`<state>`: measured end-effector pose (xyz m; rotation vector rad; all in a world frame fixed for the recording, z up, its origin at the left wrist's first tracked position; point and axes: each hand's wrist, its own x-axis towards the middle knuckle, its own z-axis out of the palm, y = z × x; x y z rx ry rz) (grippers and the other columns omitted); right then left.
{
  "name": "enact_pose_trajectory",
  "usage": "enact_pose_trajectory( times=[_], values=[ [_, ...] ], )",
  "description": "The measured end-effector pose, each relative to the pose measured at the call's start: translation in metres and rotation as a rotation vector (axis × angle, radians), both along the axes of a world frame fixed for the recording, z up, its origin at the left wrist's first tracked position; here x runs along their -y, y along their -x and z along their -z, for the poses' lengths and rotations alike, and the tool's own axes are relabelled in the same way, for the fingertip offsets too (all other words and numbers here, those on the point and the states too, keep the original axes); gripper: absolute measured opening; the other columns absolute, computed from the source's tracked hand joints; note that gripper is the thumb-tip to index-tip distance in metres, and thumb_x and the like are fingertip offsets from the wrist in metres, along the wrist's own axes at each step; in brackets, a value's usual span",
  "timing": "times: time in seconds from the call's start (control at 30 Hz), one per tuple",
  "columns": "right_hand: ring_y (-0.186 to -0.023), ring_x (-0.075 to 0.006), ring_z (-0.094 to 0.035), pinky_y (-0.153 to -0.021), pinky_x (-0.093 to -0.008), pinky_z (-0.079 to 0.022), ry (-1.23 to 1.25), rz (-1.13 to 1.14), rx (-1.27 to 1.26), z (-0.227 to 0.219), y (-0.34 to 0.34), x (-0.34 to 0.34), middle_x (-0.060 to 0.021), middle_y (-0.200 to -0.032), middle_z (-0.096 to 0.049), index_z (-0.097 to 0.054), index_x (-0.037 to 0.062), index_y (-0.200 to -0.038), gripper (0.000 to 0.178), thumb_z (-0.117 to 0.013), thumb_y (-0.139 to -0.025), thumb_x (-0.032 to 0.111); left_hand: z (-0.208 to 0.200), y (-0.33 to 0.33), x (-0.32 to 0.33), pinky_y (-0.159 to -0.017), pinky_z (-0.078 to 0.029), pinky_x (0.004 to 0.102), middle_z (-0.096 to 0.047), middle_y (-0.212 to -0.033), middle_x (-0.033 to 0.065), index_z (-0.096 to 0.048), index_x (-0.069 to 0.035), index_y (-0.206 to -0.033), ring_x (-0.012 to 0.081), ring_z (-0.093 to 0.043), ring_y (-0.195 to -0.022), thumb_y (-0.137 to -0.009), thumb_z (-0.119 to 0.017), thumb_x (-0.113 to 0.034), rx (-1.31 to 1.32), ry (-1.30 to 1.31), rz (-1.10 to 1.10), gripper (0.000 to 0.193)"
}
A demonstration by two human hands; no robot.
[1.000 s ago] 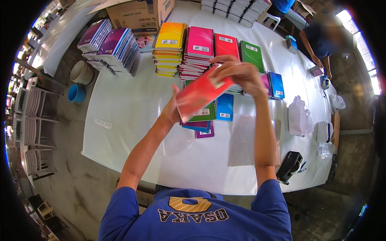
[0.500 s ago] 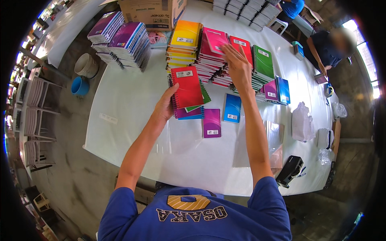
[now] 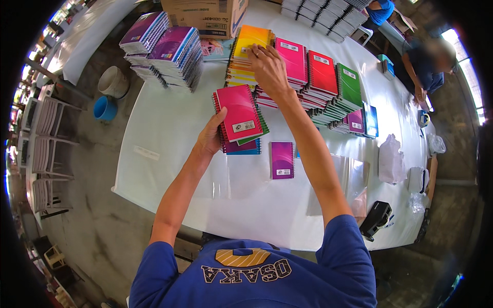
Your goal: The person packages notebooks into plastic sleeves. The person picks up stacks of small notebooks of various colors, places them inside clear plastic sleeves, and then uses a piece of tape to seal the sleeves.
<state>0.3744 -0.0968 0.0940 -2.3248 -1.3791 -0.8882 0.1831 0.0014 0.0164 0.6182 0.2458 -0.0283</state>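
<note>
My left hand [image 3: 211, 134] grips a fanned pile of small spiral notebooks, a pink notebook [image 3: 238, 112] on top. Green, purple, red and blue edges stick out beneath it. Over the stack of yellow notebooks [image 3: 251, 34] lies my right hand [image 3: 269, 68], fingers extended across the top cover, and nothing is visibly lifted. To its right run stacks of pink notebooks [image 3: 291, 57], red notebooks [image 3: 323, 73] and green notebooks [image 3: 350, 88]. One purple notebook [image 3: 282, 161] lies alone on the table; a blue one beside it is almost wholly hidden by my right forearm.
Purple-covered notebook piles [image 3: 177, 49] and a cardboard box [image 3: 205, 18] stand at the back left. Shorter purple and blue stacks [image 3: 370, 122] sit at the right. A black tape dispenser [image 3: 376, 219] and white plastic bag [image 3: 391, 160] are nearer. Another person [image 3: 423, 64] works at far right.
A pink notebook now tops the pile in my left hand, covering the red one. My right hand has moved left from the pink stack to the yellow stack.
</note>
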Motion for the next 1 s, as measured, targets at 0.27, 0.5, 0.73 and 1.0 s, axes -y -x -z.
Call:
enact_pose_trajectory(
  times=[0.27,0.5,0.73,1.0],
  values=[
    [-0.106,-0.0239,-0.065,-0.098,-0.0390,-0.048,-0.124,-0.158,-0.043,-0.016,0.017,0.020,-0.0094,-0.107,-0.070,-0.069,0.0072,-0.103,0.025,-0.062,-0.079,0.003,0.019,-0.002,-0.012,-0.101,-0.045,0.0391,-0.051,-0.134,0.0113,-0.038,-0.007,-0.141,0.0223,-0.052,-0.121,-0.091,-0.037,-0.068,0.126,-0.007,0.001,0.078],
    [-0.088,-0.0275,-0.066,-0.074,-0.0386,-0.054,-0.013,-0.118,0.010,-0.006,-0.026,0.020,-0.0065,-0.096,-0.071,-0.068,0.0101,-0.101,0.028,-0.063,-0.075,0.003,0.013,-0.008,0.012,-0.103,-0.045,0.0397,-0.051,-0.134,0.0120,-0.037,-0.007,-0.141,0.0240,-0.051,-0.122,-0.091,-0.034,-0.069,0.085,-0.052,0.029,0.080],
    [-0.100,-0.0239,-0.064,-0.091,-0.0329,-0.050,-0.285,-0.479,-0.191,-0.077,0.016,0.051,-0.0037,-0.095,-0.072,-0.073,0.0105,-0.094,0.029,-0.061,-0.075,-0.008,0.028,0.011,0.006,-0.108,-0.039,0.0415,-0.046,-0.139,0.0127,-0.032,-0.006,-0.144,0.0257,-0.049,-0.125,-0.089,-0.027,-0.072,0.132,0.087,0.122,0.086],
    [-0.111,-0.0241,-0.058,-0.096,-0.0353,-0.047,-0.115,-0.753,-1.125,0.013,0.066,0.102,-0.0031,-0.106,-0.072,-0.075,0.0105,-0.088,0.035,-0.067,-0.066,-0.016,0.005,0.030,0.042,-0.109,-0.036,0.0402,-0.044,-0.141,0.0110,-0.027,-0.004,-0.146,0.0245,-0.043,-0.131,-0.072,-0.032,-0.086,0.153,0.092,0.350,0.111]
  ],
)
